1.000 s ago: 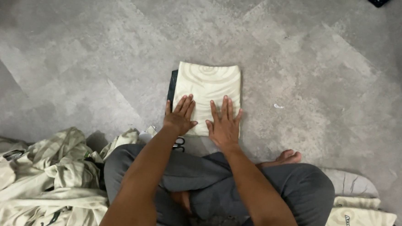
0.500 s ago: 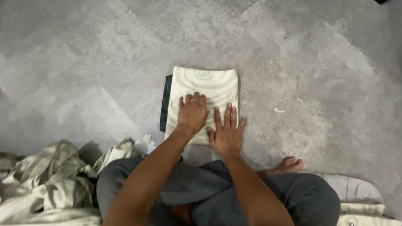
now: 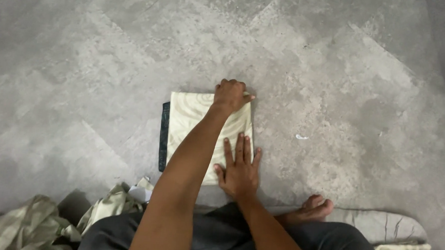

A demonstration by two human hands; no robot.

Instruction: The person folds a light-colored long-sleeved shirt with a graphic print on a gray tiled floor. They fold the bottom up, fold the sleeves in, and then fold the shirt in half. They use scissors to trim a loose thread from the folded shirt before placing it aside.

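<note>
Lying under both hands, the folded cream cloth (image 3: 192, 119) has left hand (image 3: 230, 95) gripping its far edge, right hand (image 3: 239, 170) flat.

Forearm hides folded cloth (image 3: 192, 118) middle; crumpled pile (image 3: 29, 224) cut off bottom-left.

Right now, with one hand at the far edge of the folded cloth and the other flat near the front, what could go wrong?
The left hand grips the far edge of the folded cream cloth; a pull might undo the fold if the right hand slips. The dark layer sticking out on the left side may stay misaligned. The crumpled cloth pile lies close and could snag.
</note>
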